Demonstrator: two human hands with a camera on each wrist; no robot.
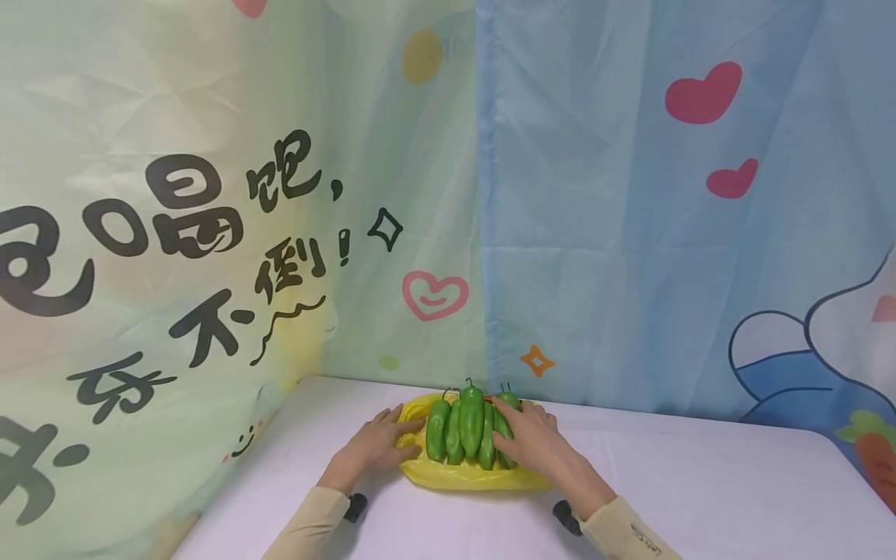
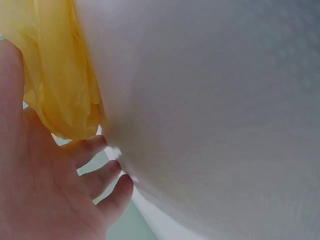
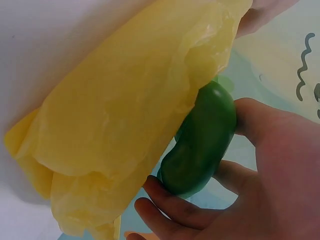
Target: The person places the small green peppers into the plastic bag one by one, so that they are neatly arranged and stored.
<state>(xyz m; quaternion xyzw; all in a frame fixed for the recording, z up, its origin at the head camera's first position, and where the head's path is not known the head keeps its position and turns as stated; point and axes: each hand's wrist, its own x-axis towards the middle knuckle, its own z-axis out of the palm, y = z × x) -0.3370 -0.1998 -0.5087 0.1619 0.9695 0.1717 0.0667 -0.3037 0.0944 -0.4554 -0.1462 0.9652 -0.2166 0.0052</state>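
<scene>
Several long green peppers (image 1: 471, 424) with thin stems lie side by side on a crumpled yellow plastic bag (image 1: 476, 479) on the table. My right hand (image 1: 535, 439) is at the right end of the row. In the right wrist view its thumb and fingers curl about one green pepper (image 3: 202, 145), part of which the bag hides. At the bag's left edge, my left hand (image 1: 378, 442) has its fingers spread and relaxed. The left wrist view shows that palm facing the yellow film, with the thumb along it and no pepper in the hand.
A white-covered table (image 1: 665, 482) extends to both sides of the bag. Printed curtains (image 1: 574, 233) hang behind and to the left. A dark wrist device (image 1: 356, 508) sits under the left wrist, another dark device (image 1: 566, 516) under the right.
</scene>
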